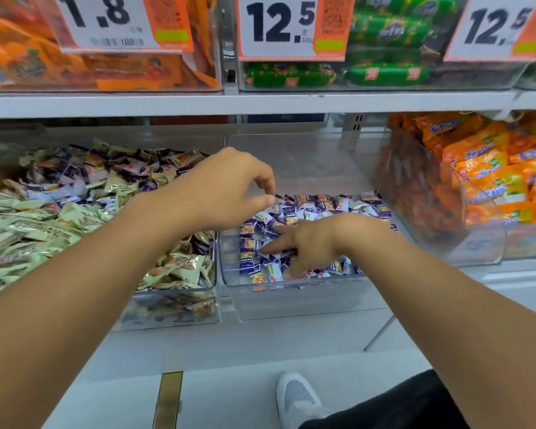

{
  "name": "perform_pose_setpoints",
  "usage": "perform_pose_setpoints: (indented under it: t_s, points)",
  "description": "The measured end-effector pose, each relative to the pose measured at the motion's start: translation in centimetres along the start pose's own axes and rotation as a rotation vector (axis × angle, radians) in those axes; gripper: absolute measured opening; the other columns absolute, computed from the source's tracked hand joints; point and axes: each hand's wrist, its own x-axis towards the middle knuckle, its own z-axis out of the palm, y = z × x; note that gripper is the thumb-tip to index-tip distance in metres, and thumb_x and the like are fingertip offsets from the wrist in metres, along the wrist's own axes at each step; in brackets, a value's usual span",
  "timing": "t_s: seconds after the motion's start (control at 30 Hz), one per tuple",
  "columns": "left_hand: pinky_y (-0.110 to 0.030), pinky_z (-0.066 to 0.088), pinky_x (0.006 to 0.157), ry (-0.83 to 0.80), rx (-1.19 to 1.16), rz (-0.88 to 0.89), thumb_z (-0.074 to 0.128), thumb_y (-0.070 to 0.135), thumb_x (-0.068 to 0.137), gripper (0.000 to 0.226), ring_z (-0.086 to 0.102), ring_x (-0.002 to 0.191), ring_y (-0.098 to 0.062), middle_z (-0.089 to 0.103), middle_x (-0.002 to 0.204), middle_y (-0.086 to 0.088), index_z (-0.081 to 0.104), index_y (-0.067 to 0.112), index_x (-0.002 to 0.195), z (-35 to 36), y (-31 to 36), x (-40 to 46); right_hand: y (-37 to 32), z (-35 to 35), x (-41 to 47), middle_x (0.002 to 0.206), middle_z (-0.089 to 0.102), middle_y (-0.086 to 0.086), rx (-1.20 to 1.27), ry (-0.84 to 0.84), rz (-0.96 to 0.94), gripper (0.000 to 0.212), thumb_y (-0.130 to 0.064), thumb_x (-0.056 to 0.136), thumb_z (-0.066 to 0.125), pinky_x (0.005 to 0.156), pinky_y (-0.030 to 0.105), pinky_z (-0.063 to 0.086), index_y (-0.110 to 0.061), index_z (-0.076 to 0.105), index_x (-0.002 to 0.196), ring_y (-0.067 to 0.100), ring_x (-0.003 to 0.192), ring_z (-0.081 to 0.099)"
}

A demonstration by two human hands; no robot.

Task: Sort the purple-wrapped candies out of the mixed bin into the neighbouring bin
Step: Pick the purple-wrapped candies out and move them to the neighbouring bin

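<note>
The mixed bin (211, 292) on the left is a clear box heaped with pale green candies and several purple-wrapped ones (72, 171). Beside it on the right, the neighbouring clear bin (291, 284) holds a low layer of purple-wrapped candies (319, 209). My left hand (229, 193) hovers over the divide between the two bins, thumb and forefinger pinching a small purple candy (280, 198) above the right bin. My right hand (304, 243) reaches down into the right bin, fingers spread straight and touching the candies there.
A tilted clear bin of orange packets (492, 181) stands to the right. The shelf (260, 103) above carries orange and green packs behind price tags. Below lie a white floor and my white shoe (297, 397).
</note>
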Motion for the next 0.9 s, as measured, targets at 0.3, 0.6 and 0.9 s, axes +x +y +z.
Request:
perform_pose_setpoints:
  t_s: [0.3, 0.6, 0.9]
  points:
    - [-0.032, 0.046, 0.089, 0.175, -0.144, 0.056, 0.067, 0.031, 0.092, 0.008, 0.060, 0.093, -0.006, 0.068, 0.096, 0.013, 0.073, 0.027, 0.096, -0.1, -1.5, -3.2, 4.5, 0.2, -3.0, 0.162, 0.029, 0.008, 0.031, 0.104, 0.411, 0.051, -0.031, 0.108, 0.037, 0.114, 0.036, 0.030, -0.020, 0.027, 0.158, 0.028, 0.145, 0.034]
    - [-0.026, 0.048, 0.079, 0.017, -0.145, -0.331, 0.076, 0.035, 0.086, 0.009, 0.063, 0.085, 0.000, 0.070, 0.089, 0.017, 0.075, 0.029, 0.093, -3.5, -9.8, -10.3, -12.4, -5.7, -2.6, 0.092, 0.072, -0.008, 0.154, 0.876, -0.467, 0.014, -0.023, 0.086, 0.075, 0.079, 0.032, 0.055, -0.024, 0.076, 0.100, 0.010, 0.085, 0.066]
    - [-0.034, 0.054, 0.088, -0.191, -0.124, -0.338, 0.080, 0.055, 0.074, 0.044, 0.064, 0.097, -0.005, 0.070, 0.106, 0.017, 0.071, 0.033, 0.112, -2.7, -11.8, -11.2, -15.2, -7.7, 3.6, 0.083, 0.064, -0.002, -0.172, 0.267, -0.166, 0.026, -0.037, 0.081, 0.080, 0.062, 0.030, 0.047, -0.019, 0.072, 0.098, 0.016, 0.074, 0.059]
